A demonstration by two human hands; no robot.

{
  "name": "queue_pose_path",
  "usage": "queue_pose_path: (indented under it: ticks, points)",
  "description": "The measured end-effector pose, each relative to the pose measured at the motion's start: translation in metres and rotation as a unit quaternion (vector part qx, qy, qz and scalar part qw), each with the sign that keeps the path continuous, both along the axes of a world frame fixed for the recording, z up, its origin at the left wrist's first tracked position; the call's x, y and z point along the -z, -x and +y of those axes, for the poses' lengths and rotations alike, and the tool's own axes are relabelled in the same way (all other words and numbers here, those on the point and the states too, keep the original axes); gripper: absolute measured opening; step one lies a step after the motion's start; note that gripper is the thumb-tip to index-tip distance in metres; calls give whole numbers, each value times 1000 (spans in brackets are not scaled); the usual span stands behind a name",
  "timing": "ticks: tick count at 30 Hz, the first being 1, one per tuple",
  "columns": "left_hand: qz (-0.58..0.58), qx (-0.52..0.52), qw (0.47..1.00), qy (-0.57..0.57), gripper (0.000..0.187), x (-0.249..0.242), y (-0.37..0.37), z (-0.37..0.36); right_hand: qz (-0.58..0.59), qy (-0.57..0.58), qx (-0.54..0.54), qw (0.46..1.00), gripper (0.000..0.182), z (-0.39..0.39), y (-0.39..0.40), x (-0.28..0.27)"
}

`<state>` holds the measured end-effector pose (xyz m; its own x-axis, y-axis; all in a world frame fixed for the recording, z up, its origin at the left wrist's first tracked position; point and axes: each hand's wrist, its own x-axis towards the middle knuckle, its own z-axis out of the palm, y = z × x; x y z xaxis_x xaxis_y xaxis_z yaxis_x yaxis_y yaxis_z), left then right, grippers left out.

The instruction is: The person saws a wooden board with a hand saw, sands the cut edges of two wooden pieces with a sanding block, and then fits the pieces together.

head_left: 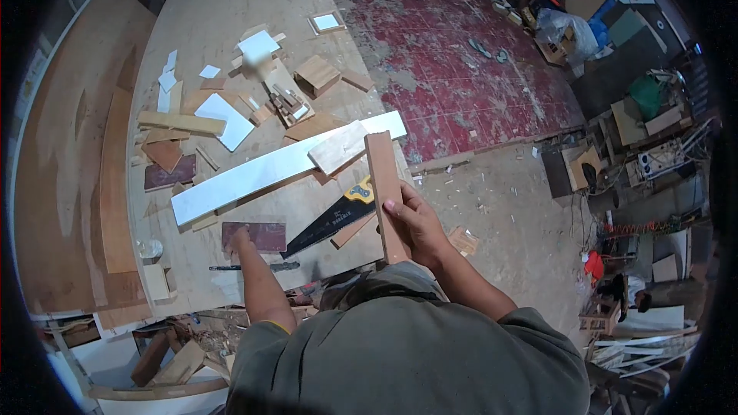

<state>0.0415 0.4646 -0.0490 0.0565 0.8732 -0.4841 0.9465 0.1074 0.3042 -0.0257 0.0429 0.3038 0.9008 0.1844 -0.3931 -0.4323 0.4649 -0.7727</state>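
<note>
My right hand (pixel 417 219) is wrapped around a wooden board (pixel 382 173), a short narrow piece held lengthwise above the table's near right edge. My left hand (pixel 240 238) is down at the left part of a dark red-brown sheet (pixel 269 236) that looks like sandpaper; its fingers are too small and blurred to read. Between the hands lies a handsaw (pixel 330 219) with a black blade and a yellow handle, partly covered by the board. A dark, thin tool (pixel 254 267) rests near the front edge, just below the sheet.
A long white plank (pixel 269 173) crosses the wooden worktable (pixel 207 8), with a pale board (pixel 338 147) over it. Wood offcuts (pixel 317 74) and white pieces are scattered beyond. To the right, a red floor (pixel 461 54) is littered with scraps; shelves and clutter line the far right.
</note>
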Motion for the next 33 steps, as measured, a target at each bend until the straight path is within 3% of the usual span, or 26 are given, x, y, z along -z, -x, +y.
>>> queue_pose_path:
  ticks: [1,3,4,6,7,9,10,12,14,17,19,21,22,24,25,27,29,30,32,33]
  points:
    - [0,6,1000,1,110,2,1,2,12,0,6,1000,54,-4,0,-2]
    - [-306,-64,938,147,108,7,14,5,12,3,13,1000,53,-8,0,-9]
    - [-305,-60,939,148,108,20,16,14,13,3,17,1000,53,-12,0,-9]
    - [-336,-85,934,91,91,51,10,27,8,-9,29,1000,52,-18,-1,-9]
    - [-335,-83,934,90,91,17,6,27,8,-26,32,999,49,-21,-2,-6]
    - [-505,-130,810,267,62,-58,33,-17,8,-15,33,999,46,-24,-5,-12]
    - [-503,-131,812,266,62,-64,35,-19,8,-2,32,999,44,-25,-5,-13]
    - [-531,-153,791,264,41,-74,39,-21,15,-9,40,999,42,-24,-7,-11]
    - [-567,-113,770,269,42,-94,48,-28,24,-16,48,998,40,-24,-8,-5]
    - [-607,-63,724,322,42,-157,62,-55,136,-306,106,936,30,-20,-20,-1]
    - [-611,-56,698,369,41,-196,66,-78,116,-337,94,929,27,-26,-25,11]
    - [-647,-61,615,447,55,-225,68,-95,107,-401,94,905,20,-24,-30,11]
    - [-652,-64,613,442,55,-245,69,-109,109,-401,87,905,20,-23,-33,12]
    - [-664,65,504,548,69,-281,70,-138,83,-424,131,892,21,-18,-37,14]
    - [-668,64,505,542,69,-291,70,-147,50,-363,156,917,21,-10,-35,-5]
    - [-661,75,445,600,76,-305,67,-160,-2,-312,162,936,19,1,-28,-31]
    - [-663,97,428,607,72,-310,65,-169,-81,-192,179,961,19,14,-25,-58]
    - [-656,119,411,622,68,-311,64,-174,-80,-194,175,962,19,17,-24,-61]
    - [-650,111,416,627,68,-317,61,-189,-263,-169,79,947,21,18,-16,-62]
    - [-643,104,419,633,68,-322,59,-199,-316,-209,56,924,24,24,-13,-59]
